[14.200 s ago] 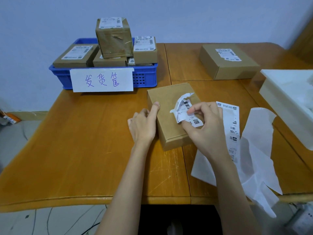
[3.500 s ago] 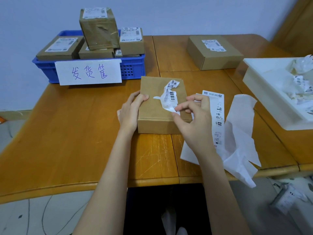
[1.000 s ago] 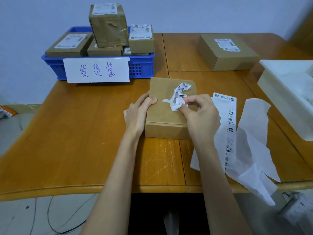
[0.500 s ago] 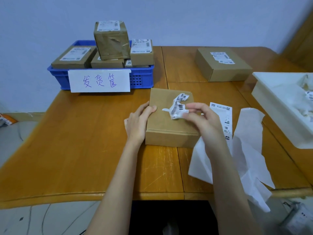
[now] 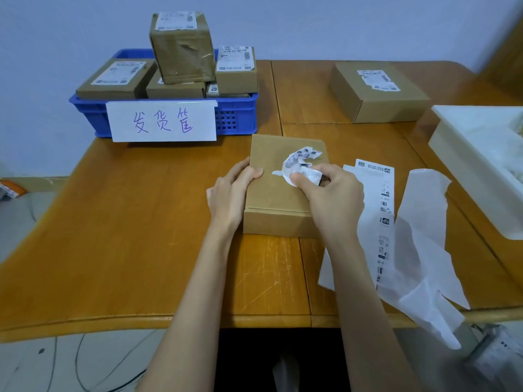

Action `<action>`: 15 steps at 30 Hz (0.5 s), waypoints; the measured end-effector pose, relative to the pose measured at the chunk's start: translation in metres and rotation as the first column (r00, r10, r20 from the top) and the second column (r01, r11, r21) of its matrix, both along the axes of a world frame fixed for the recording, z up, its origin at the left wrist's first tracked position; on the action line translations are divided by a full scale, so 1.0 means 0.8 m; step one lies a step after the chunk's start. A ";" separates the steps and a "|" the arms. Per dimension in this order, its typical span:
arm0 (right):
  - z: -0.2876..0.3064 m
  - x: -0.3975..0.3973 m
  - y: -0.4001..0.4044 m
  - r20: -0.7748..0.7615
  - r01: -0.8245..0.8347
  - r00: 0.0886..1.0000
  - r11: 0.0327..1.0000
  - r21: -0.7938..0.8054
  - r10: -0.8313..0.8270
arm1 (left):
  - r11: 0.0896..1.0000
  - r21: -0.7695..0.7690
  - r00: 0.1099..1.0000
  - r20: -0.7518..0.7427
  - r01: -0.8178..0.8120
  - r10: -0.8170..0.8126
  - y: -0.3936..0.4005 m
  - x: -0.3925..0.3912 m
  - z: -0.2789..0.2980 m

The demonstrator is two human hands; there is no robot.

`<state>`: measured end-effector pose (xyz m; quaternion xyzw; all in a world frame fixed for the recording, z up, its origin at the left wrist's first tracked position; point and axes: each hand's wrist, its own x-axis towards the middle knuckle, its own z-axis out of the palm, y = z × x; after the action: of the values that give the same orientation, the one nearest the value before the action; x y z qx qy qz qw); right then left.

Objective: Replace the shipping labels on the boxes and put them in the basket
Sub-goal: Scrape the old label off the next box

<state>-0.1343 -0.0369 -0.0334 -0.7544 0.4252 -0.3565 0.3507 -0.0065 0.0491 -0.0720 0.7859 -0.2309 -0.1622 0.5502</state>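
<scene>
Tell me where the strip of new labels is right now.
In the head view, the label strip lies flat on the table, just right of the right hand and the box, partly on white backing paper.

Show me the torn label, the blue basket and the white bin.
Torn label (image 5: 300, 161), head view: its crumpled printed part.
Blue basket (image 5: 236, 120), head view: its front wall.
White bin (image 5: 464, 165), head view: its near side wall.
</scene>
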 end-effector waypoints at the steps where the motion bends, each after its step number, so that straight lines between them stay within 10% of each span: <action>1: 0.001 0.001 0.001 -0.011 0.024 1.000 1.000 0.003 -0.024 | 1.000 0.001 1.000 0.002 0.000 0.000 0.000 0.000 0.000; 15: 0.014 -0.004 0.006 -0.272 -0.207 0.942 0.978 -0.005 0.198 | 1.000 0.025 0.999 -0.029 0.015 -0.014 0.002 -0.013 0.022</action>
<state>-0.1373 -0.0324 -0.0221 -0.8413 0.3831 -0.2196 0.3118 -0.0170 0.0510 -0.0547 0.7886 -0.2264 -0.1805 0.5425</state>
